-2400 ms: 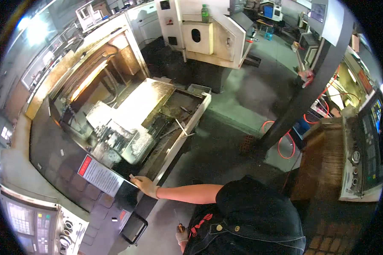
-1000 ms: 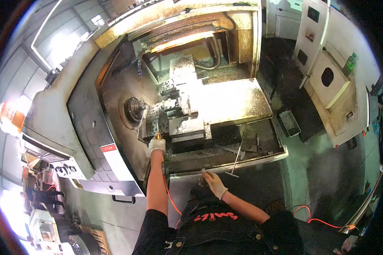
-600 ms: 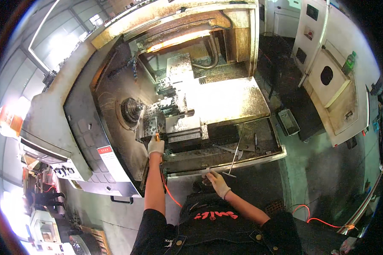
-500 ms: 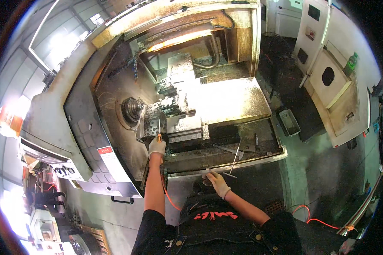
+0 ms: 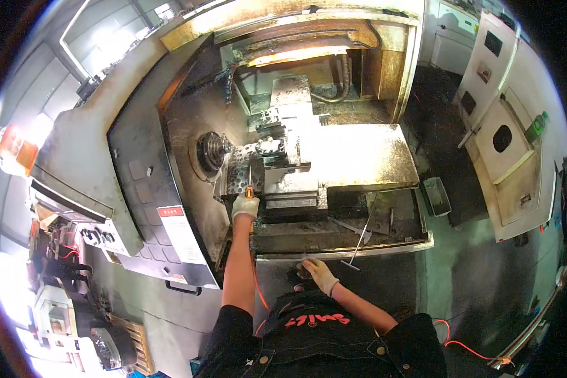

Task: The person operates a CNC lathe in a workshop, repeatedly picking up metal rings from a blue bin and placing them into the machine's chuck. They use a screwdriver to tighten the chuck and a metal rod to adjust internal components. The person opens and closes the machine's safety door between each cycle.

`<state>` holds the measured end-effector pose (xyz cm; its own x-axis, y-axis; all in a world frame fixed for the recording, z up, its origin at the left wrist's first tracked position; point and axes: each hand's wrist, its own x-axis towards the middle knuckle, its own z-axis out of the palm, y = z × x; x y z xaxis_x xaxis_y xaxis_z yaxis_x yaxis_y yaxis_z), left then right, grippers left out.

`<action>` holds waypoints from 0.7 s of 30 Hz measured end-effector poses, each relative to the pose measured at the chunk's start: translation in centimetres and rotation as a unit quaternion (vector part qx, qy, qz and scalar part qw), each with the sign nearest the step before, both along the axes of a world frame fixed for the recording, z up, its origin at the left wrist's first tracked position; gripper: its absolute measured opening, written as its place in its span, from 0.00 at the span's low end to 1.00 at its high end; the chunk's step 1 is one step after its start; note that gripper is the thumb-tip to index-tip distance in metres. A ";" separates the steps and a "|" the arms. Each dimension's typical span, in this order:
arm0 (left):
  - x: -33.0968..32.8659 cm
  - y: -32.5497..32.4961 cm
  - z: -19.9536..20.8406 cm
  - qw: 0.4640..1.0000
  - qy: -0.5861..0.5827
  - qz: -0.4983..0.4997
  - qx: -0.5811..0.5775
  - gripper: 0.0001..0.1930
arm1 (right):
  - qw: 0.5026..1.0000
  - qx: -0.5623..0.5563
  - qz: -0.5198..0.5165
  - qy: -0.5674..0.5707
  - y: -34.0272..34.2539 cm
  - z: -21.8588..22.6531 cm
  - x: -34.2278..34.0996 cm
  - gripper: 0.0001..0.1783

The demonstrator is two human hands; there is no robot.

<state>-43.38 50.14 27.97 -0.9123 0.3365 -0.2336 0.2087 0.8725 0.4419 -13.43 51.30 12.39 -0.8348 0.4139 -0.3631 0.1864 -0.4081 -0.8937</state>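
Air-blow nozzle [image 5: 249,184], thin metal tube with orange fitting: gripped in gloved left hand [image 5: 245,206], fingers closed round its base, tip aimed up at turret block [image 5: 277,151] beside lathe chuck [image 5: 211,151]. Looks light and stiff; best held low at the fitting, orange hose [image 5: 256,277] trailing. Right hand [image 5: 315,272], gloved, fingers loosely spread, rests on machine's front rail [image 5: 359,252].

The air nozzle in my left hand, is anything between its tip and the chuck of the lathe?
Nothing visible blocks it. The left hand holds the thin air nozzle pointing up beside the turret; the chuck lies open, up and to its left.
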 end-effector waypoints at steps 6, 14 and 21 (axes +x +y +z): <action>3.0 -4.4 -5.2 0.979 -0.012 0.034 0.199 0.15 | 0.989 -0.145 0.006 -0.009 0.8 0.0 -2.6 0.17; 4.2 -9.4 -4.0 0.998 -0.004 -0.033 0.058 0.18 | 0.992 -0.105 0.066 0.011 4.7 2.8 -13.3 0.18; 1.9 -11.9 -5.0 0.998 -0.040 -0.052 -0.001 0.18 | 0.994 0.021 0.103 0.011 7.3 7.8 -25.4 0.23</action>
